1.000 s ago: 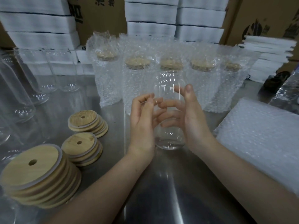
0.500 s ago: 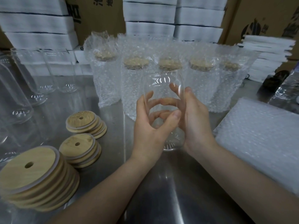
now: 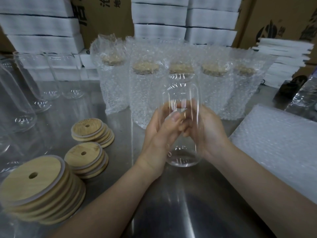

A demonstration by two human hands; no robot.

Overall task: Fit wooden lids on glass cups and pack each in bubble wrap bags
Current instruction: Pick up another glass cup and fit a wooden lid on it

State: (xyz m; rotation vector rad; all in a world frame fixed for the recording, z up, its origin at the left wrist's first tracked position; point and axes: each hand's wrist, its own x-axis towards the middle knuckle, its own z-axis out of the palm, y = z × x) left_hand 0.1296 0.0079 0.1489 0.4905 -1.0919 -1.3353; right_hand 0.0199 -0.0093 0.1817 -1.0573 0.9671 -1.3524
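A clear glass cup (image 3: 181,93) stands upright in the middle, open at the top with no lid on it. My left hand (image 3: 159,133) grips its left side, thumb across the front. My right hand (image 3: 209,133) wraps its right side, fingers curled behind the glass. Three stacks of round wooden lids with a centre hole lie to the left: a near stack (image 3: 39,188), a middle stack (image 3: 85,157) and a far stack (image 3: 92,131). Flat bubble wrap bags (image 3: 281,143) are piled at the right.
Several lidded cups in bubble wrap bags (image 3: 145,90) stand in a row behind the held cup. Bare glass cups (image 3: 51,78) stand at the left on the steel table (image 3: 171,203). White boxes and cardboard cartons line the back. A dark object (image 3: 289,86) lies at the far right.
Both hands turned the cup between them; my left thumb has come round to the front of the glass. The cup's base now sits lower, closer to the table.
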